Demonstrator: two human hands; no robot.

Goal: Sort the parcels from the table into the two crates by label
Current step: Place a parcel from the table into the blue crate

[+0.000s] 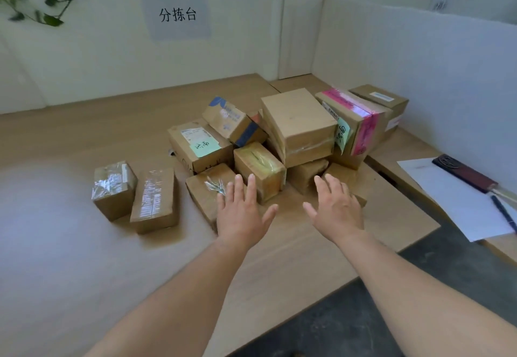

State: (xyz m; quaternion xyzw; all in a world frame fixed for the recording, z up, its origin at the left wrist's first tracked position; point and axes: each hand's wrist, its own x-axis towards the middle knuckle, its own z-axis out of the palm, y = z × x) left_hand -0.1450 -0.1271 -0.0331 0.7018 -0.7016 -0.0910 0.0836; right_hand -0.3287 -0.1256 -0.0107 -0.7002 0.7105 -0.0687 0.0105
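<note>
While parcels [306,176] wait unsorted in a heap on the table [70,244], a person's left hand [242,211] and right hand [337,208] hover in front of the big plain box [299,124] that tops the pile, fingers spread and holding nothing. A yellow-taped parcel [260,169] lies just below that box, between the hands, and looks the likely first pick. Neither crate is in view. The next move calls for closing both palms on one parcel and reading its label.
</note>
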